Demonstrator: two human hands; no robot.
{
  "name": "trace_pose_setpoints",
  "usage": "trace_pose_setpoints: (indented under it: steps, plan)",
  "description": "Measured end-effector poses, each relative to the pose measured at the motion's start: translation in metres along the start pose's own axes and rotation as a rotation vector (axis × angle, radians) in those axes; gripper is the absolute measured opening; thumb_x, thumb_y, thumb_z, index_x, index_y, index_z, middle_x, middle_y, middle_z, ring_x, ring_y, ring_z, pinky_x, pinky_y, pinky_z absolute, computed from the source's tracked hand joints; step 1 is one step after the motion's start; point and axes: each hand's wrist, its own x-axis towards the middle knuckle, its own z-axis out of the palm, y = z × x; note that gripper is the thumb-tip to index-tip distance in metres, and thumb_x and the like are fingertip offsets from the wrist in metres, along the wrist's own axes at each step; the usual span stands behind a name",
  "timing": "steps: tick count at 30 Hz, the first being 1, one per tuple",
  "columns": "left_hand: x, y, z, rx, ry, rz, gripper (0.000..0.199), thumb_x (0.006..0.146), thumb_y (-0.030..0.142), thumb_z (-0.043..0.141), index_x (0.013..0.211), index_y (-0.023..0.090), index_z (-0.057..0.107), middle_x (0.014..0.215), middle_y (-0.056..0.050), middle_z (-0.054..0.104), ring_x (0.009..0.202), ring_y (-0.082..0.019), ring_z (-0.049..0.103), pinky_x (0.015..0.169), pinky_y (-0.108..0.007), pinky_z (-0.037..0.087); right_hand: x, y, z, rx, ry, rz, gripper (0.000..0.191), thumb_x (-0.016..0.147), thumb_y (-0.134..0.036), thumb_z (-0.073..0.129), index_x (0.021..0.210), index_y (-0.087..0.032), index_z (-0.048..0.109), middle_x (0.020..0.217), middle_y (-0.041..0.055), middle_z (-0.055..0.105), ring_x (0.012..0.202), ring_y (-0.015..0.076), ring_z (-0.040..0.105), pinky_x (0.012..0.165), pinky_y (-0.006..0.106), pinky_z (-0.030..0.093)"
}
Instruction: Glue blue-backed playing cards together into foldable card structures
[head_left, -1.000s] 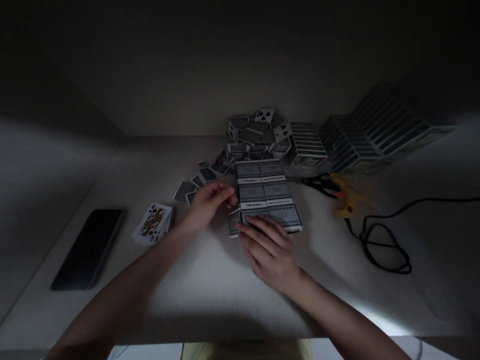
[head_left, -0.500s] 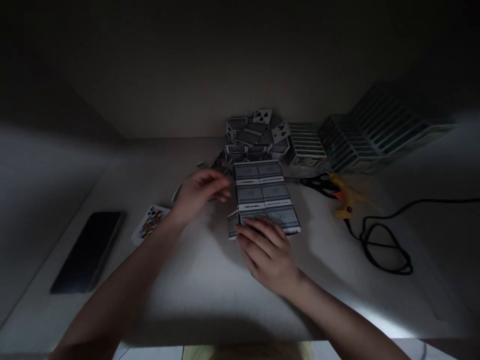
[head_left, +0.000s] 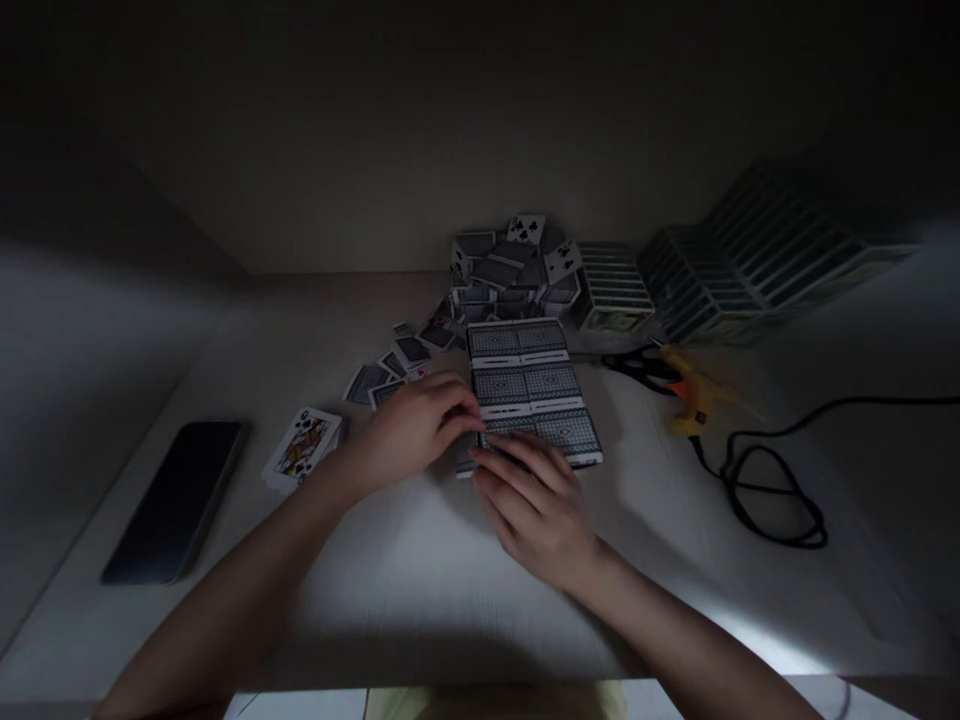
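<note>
A panel built of playing cards (head_left: 551, 382), with patterned backs facing up, lies in the middle of the table. My left hand (head_left: 424, 425) is closed in a pinch, its fingertips at the panel's left edge near the lower corner; what lies between them is hidden. My right hand (head_left: 534, 510) rests over the near edge, fingers together and gripping the lower left part of the panel. A narrow card piece (head_left: 464, 466) shows at that corner, partly under my hands. Loose face-down cards (head_left: 366, 382) lie beyond my left wrist.
A queen of clubs (head_left: 304, 445) tops a small card pile by a black phone (head_left: 176, 503). Behind the panel sits a heap of cards (head_left: 499, 265). Slatted card structures (head_left: 615, 285), black-handled scissors (head_left: 641, 370), a yellow glue gun (head_left: 694, 392) and its cord (head_left: 739, 485) are to the right.
My left hand has moved right and toward me, from beside the panel to its lower left edge. Cards it covered now show. My right hand stays in place.
</note>
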Motion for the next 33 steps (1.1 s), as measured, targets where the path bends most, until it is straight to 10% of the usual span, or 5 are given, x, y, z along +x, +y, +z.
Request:
trace_pose_setpoints:
  steps: [14, 25, 33]
  plan:
    - [0.018, -0.038, 0.011, -0.665, 0.421, -0.401, 0.017, 0.078, 0.031, 0.065, 0.076, 0.018, 0.055, 0.07, 0.001, 0.069, 0.062, -0.013, 0.066, 0.059, -0.025, 0.053, 0.001, -0.001, 0.001, 0.023, -0.007, 0.031, 0.014, 0.084, -0.013, 0.057, 0.095, -0.019, 0.065, 0.11, 0.0013, 0.07, 0.113, 0.0185, 0.056, 0.099, 0.039, 0.045]
    - [0.129, -0.061, -0.009, -0.149, 0.594, -0.175, 0.007, 0.077, 0.017, 0.063, 0.083, 0.02, 0.065, 0.083, -0.001, 0.072, 0.077, -0.015, 0.066, 0.071, -0.027, 0.05, -0.003, 0.001, 0.001, 0.011, -0.031, 0.031, 0.016, 0.084, -0.016, 0.057, 0.096, -0.019, 0.066, 0.112, 0.0015, 0.069, 0.114, 0.0184, 0.055, 0.1, 0.039, 0.044]
    - [0.213, -0.077, -0.018, 0.123, 0.472, -0.181, 0.018, 0.086, 0.02, 0.053, 0.094, 0.014, 0.068, 0.099, -0.009, 0.07, 0.094, -0.02, 0.062, 0.086, -0.032, 0.044, -0.002, 0.002, -0.002, 0.03, -0.043, 0.019, 0.022, 0.083, -0.014, 0.057, 0.102, -0.018, 0.065, 0.113, 0.0047, 0.069, 0.116, 0.0194, 0.054, 0.101, 0.04, 0.044]
